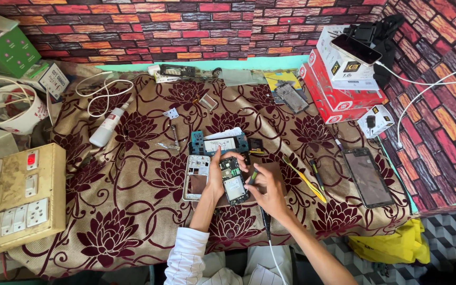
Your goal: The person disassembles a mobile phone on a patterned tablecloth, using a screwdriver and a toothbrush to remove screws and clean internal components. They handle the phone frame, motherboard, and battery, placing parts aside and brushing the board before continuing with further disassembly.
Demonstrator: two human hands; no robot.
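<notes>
My left hand (217, 178) grips the left edge of an opened phone body (234, 181) with its circuit board showing, lying on the flowered cloth (133, 211). My right hand (270, 191) is closed around a thin dark tool (253, 177) whose tip touches the phone's right side; a white cable runs down from it. A white phone frame (197, 177) lies just left of my left hand. A blue board with a white panel (218, 143) sits just beyond the phone.
A dark phone screen (368, 177) lies at the right, with a yellow pry tool (306, 182) and a screwdriver (317, 176) beside it. Red and white boxes (339, 79) stand at the back right. A switch board (14, 198) sits left, a white bottle (107, 126) further back.
</notes>
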